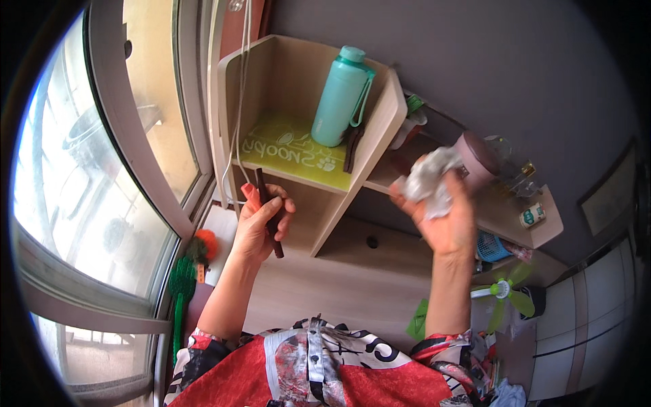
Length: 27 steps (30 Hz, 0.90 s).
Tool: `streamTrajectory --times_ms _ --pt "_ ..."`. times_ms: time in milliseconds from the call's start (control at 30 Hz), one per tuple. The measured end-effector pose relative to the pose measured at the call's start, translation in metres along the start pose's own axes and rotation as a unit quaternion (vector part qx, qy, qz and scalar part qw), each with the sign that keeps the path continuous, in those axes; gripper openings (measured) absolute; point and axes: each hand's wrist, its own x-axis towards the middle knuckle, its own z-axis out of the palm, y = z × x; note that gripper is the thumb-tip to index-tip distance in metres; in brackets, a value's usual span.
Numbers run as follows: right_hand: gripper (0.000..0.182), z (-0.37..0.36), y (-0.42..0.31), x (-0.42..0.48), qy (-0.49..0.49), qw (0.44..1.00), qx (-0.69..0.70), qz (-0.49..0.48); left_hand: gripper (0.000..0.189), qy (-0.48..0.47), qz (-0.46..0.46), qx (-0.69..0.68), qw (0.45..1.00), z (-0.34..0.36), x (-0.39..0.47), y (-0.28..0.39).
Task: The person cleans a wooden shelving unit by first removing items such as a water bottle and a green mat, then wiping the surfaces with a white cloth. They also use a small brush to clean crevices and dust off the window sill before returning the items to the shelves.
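My left hand (262,224) is closed around a dark brown stick-like object (269,216) and a small red item (250,196), in front of the shelf unit's lower edge. In my right hand (447,219) is a crumpled, whitish cloth or tissue (432,175), slightly blurred, close to a pink round container (476,157) on the right shelf. A turquoise water bottle (341,96) with a strap leans in the picture on the upper shelf, over a yellow-green printed mat (290,147). Another dark brown object (352,150) lies beside the bottle.
White cords (241,91) hang before the wooden shelf unit (379,127). The window frame (188,203) is at left, with a green brush (180,285) near it. On the right are glass items (524,180), a blue basket (492,248) and a small green-bladed fan (502,290).
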Motion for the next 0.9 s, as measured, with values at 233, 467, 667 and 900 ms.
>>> streamTrajectory --times_ms 233,467,667,900 --pt "0.011 0.036 -0.043 0.086 0.009 0.692 -0.624 -0.364 0.012 -0.016 0.017 0.0 1.0 0.006 0.014 0.003" --pt "0.013 0.014 -0.052 0.127 -0.084 0.768 -0.631 -0.073 0.008 -0.01 0.013 -0.019 1.0 -0.018 0.006 0.009" --pt "0.021 0.011 -0.053 0.167 -0.127 0.681 -0.719 -0.065 0.009 -0.008 -0.001 -0.032 0.999 -0.035 0.0 0.01" --pt "0.022 0.003 -0.046 0.236 -0.063 0.533 -0.841 -0.062 0.01 0.007 -0.005 -0.033 0.999 -0.042 -0.003 0.009"
